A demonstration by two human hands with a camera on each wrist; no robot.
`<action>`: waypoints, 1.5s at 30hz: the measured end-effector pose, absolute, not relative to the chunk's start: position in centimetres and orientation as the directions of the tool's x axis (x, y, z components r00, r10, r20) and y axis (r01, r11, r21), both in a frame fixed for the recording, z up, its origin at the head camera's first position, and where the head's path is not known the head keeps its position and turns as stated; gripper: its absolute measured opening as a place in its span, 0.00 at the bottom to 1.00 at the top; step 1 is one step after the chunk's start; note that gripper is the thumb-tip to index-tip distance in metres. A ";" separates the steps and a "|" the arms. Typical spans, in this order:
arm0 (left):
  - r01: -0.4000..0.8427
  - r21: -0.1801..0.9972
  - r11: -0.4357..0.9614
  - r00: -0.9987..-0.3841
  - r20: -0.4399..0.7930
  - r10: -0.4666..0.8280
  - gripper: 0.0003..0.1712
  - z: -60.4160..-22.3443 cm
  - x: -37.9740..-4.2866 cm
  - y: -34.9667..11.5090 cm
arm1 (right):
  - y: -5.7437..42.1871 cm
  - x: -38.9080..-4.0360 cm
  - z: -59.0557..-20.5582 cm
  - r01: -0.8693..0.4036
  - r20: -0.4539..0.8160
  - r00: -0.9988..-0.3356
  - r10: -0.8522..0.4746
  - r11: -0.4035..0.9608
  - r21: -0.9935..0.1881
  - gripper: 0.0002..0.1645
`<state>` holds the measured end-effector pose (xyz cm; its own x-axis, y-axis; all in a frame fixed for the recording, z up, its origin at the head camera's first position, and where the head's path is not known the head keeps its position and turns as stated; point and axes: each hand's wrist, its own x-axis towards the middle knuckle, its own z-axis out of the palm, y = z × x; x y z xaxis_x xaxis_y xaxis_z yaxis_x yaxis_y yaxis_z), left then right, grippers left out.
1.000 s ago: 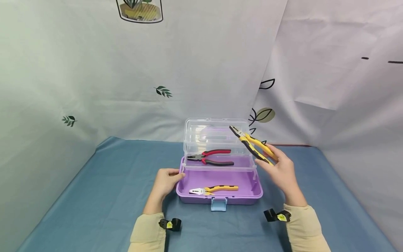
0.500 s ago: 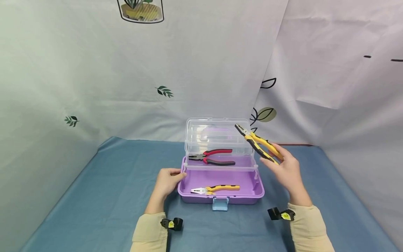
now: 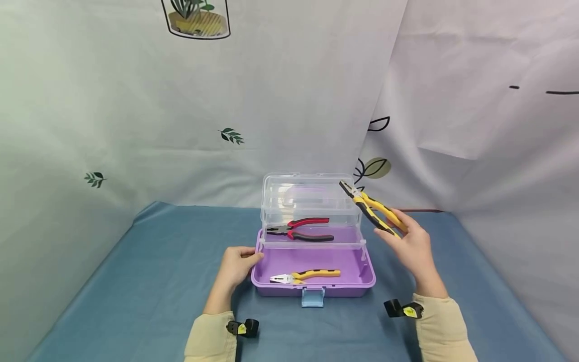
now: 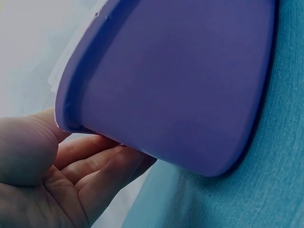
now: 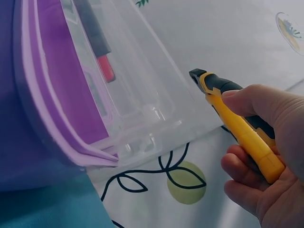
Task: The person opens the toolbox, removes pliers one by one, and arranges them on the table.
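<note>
An open purple toolbox stands on the blue cloth. My left hand holds its left side, thumb at the rim; the left wrist view shows the fingers behind the wall. Raised beyond the box's right side, my right hand grips yellow-and-black pliers by the spread handles, their nose pointing up and left. Red-and-black pliers lie in the clear upper tray. In the purple bottom lie other yellow-and-black pliers, their lower handle mostly hidden by the front wall.
Behind the box its clear lid leans back near the printed white curtain. A light blue latch hangs down at the front. The blue cloth extends on both sides of the box.
My right hand has shifted slightly right with the pliers, away from the box. My left hand keeps its place on the box side. The head view has tilted a little.
</note>
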<state>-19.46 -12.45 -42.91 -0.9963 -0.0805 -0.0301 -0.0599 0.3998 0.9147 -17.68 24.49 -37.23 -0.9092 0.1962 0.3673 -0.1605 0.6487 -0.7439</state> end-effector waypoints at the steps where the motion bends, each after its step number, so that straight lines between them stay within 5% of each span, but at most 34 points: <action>1: -0.058 0.914 0.402 -0.996 -0.028 -0.079 0.15 -42.9 -19.4 -12.5 | 24.5 -17.7 -37.3 -0.165 0.372 -0.908 0.195 0.649 -0.742 0.41; 45: -0.069 0.915 0.397 -0.998 -0.057 -0.041 0.15 -42.7 -19.1 -12.8 | 26.7 -16.5 -37.5 -0.054 0.319 -0.914 0.249 0.705 -0.707 0.45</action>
